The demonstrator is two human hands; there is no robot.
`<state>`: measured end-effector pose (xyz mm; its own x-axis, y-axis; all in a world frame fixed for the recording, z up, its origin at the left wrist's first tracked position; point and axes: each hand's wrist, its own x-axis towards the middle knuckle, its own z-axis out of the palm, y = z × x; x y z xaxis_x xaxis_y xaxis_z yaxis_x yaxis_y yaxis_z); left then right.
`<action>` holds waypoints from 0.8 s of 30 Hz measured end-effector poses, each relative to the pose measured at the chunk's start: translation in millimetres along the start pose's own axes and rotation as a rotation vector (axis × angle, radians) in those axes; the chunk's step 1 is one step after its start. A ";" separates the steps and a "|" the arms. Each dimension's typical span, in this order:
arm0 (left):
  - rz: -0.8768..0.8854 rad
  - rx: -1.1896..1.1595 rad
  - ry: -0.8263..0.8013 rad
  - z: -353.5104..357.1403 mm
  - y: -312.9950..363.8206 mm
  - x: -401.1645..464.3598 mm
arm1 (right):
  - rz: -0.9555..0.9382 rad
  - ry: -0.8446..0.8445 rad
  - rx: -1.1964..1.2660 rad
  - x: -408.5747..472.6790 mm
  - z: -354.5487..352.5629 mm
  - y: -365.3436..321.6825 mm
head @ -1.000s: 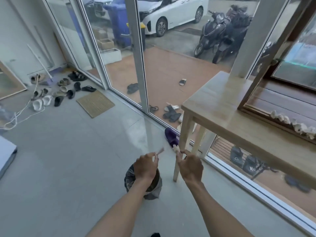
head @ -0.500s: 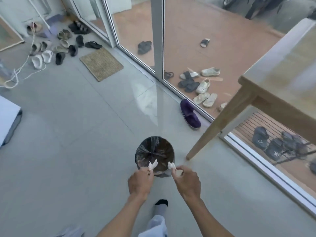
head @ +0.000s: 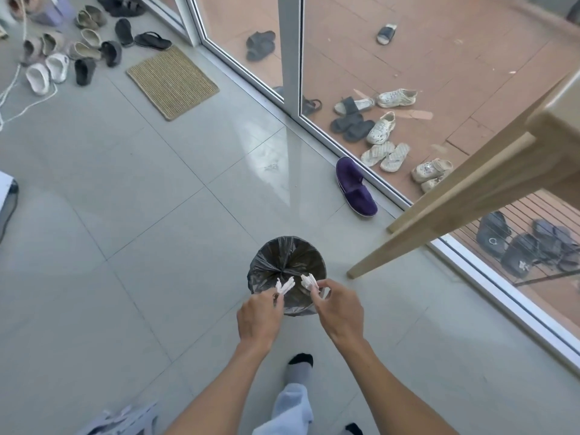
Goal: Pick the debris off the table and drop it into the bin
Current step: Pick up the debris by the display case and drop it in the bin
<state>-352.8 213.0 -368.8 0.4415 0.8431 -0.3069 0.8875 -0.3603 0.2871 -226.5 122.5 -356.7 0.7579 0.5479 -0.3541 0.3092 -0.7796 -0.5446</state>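
Observation:
A small round bin [head: 287, 262] lined with a black plastic bag stands on the grey tiled floor below me. My left hand [head: 259, 315] pinches a white scrap of debris [head: 284, 285] over the bin's near rim. My right hand [head: 340, 309] pinches another white scrap [head: 309, 281] beside it, also above the bin's opening. Both scraps stick out past my fingertips. The wooden table [head: 552, 130] shows only its corner and a slanted leg at the right edge.
A table leg [head: 408, 243] meets the floor just right of the bin. A purple slipper [head: 354, 186] lies by the glass door frame [head: 392, 196]. A woven mat [head: 172, 81] and several shoes lie at the far left. My socked foot [head: 299, 368] is behind the bin.
My view has tilted down from the table to the bin. Both hands have carried their scraps from beside the table leg to above the bin's near rim.

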 end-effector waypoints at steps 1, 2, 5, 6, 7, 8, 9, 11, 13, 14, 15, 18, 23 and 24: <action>0.006 -0.009 -0.005 1.9 1.4 1.7 | 0.003 -0.017 -0.001 3.0 2.8 0.5; 0.007 -0.019 -0.011 3.4 2.6 2.9 | 0.008 -0.046 -0.006 5.4 5.3 1.5; 0.011 -0.020 -0.050 7.3 2.5 4.0 | 0.021 -0.145 -0.034 8.9 9.1 5.6; 0.015 -0.013 -0.065 8.0 2.1 3.5 | 0.024 -0.159 -0.036 9.0 7.7 7.4; 0.015 -0.008 -0.076 8.2 1.9 3.1 | 0.025 -0.161 -0.039 8.8 5.1 9.1; 0.011 -0.004 -0.084 8.0 1.6 2.7 | 0.027 -0.161 -0.048 8.9 1.5 11.0; 0.006 0.001 -0.089 7.3 1.6 2.6 | 0.029 -0.161 -0.054 9.2 -1.8 13.5; 0.001 0.009 -0.098 3.9 2.5 1.7 | 0.038 -0.161 -0.066 9.6 -9.8 17.4; 0.011 0.012 -0.102 -2.1 7.0 0.9 | 0.046 -0.155 -0.065 9.7 -19.8 18.7; 0.018 0.012 -0.100 -5.7 10.3 0.5 | 0.044 -0.148 -0.058 9.7 -25.3 19.2; 0.026 0.016 -0.096 -9.7 14.5 0.2 | 0.038 -0.139 -0.048 9.2 -31.7 19.2; 0.045 0.014 -0.080 -25.4 30.5 -3.1 | 0.008 -0.127 0.008 5.9 -53.7 17.2; 0.139 -0.032 -0.044 -59.7 61.2 -14.5 | -0.094 -0.093 0.097 -7.5 -98.9 9.8; 0.177 -0.027 -0.034 -67.6 66.6 -18.6 | -0.108 -0.075 0.102 -12.2 -110.1 7.4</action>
<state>-310.7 200.4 -282.6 0.5949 0.7535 -0.2800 0.7921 -0.4903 0.3636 -170.2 76.7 -272.8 0.6767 0.6514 -0.3430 0.3238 -0.6818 -0.6559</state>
